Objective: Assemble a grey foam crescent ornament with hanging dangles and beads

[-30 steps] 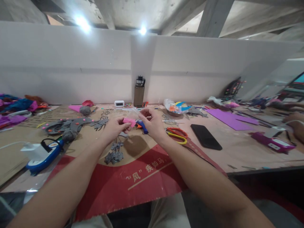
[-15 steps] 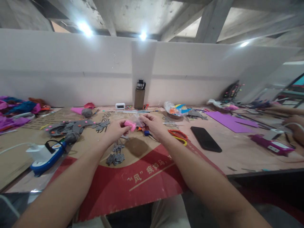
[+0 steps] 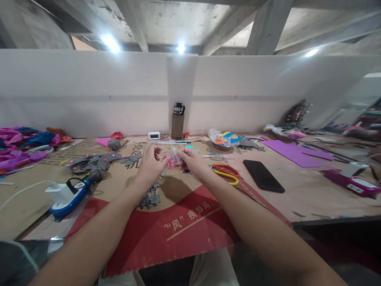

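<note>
Over the cardboard sheet (image 3: 143, 242), my two hands meet around a small clear plastic bag (image 3: 175, 155). My right hand (image 3: 192, 162) is closed on the bag's right side. My left hand (image 3: 150, 165) pinches at a soft pink piece (image 3: 170, 163), which shows at the bag's left side; whether it lies fully inside I cannot tell. Below the left hand, a grey clay-like piece with ragged edges (image 3: 150, 200) rests on the cardboard. Scissors with red and yellow handles (image 3: 228, 171) lie just right of my right hand.
A black phone (image 3: 263, 176) lies at right, near purple sheets (image 3: 294, 154). A bottle (image 3: 177, 123) and a small white display device (image 3: 154, 136) stand at the back. At left are a blue power strip (image 3: 70, 202), grey shapes with pink dots (image 3: 98, 163) and colourful crumpled material (image 3: 26, 143).
The pink piece, earlier plainly in my left fingertips beside the bag, now shows against or within it. My left fingers have risen and turned. The co-worker's hand at far right has drawn back.
</note>
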The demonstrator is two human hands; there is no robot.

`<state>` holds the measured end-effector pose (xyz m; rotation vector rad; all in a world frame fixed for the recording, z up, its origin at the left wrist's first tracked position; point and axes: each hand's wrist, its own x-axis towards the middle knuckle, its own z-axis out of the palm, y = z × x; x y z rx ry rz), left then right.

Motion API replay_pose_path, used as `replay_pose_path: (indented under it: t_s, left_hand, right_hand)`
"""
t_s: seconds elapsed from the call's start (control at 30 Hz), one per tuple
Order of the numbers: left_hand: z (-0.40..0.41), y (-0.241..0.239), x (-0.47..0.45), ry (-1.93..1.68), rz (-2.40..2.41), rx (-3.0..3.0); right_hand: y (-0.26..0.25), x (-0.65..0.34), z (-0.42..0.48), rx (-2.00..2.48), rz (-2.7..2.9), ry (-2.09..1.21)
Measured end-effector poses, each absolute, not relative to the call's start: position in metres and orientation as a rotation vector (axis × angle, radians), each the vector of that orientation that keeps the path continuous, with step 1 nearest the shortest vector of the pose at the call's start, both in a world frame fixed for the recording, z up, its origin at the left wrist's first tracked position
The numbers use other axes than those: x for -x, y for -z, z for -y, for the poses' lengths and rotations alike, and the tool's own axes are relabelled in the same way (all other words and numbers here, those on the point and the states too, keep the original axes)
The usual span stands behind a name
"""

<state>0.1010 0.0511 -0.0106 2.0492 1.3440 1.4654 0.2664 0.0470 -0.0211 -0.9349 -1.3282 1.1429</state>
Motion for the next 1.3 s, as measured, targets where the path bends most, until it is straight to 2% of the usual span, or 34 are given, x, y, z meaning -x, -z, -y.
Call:
replay_pose_path:
  t_s: [0.1, 0.2, 0.43, 0.6, 0.8, 1.07, 1.3]
  left_hand:
    - [-0.037, 0.007, -0.104, -1.184, -1.172, -2.120]
    - [-0.030, 0.009, -0.108, -0.995, -1.014, -1.935]
    - [-0.041, 0.018, -0.110, -0.906, -0.910, -1.664]
    - [-0.048, 0.019, -0.108, -0.869, -0.817, -1.614]
    - [-0.050, 0.015, -0.106, -0.857, -0.811, -1.646]
    - [-0.052, 0.020, -0.106, -0.875, -0.705, -1.552]
    - [-0.050, 0.015, -0.103, -0.863, -0.780, -1.556]
  right_hand:
    - [0.024, -0.262, -0.045, 0.937, 1.393, -1.064]
    - [0.026, -0.258, -0.040, 0.919, 1.457, -1.051]
    - [0.030, -0.253, -0.035, 0.952, 1.491, -1.038]
    - [0.034, -0.254, -0.039, 0.965, 1.420, -1.136]
    - [0.034, -0.248, -0.036, 1.006, 1.383, -1.076]
    - [0.026, -0.253, -0.029, 0.715, 1.275, -1.495]
    - [0.021, -0.261, -0.028, 0.868, 1.662, -1.241]
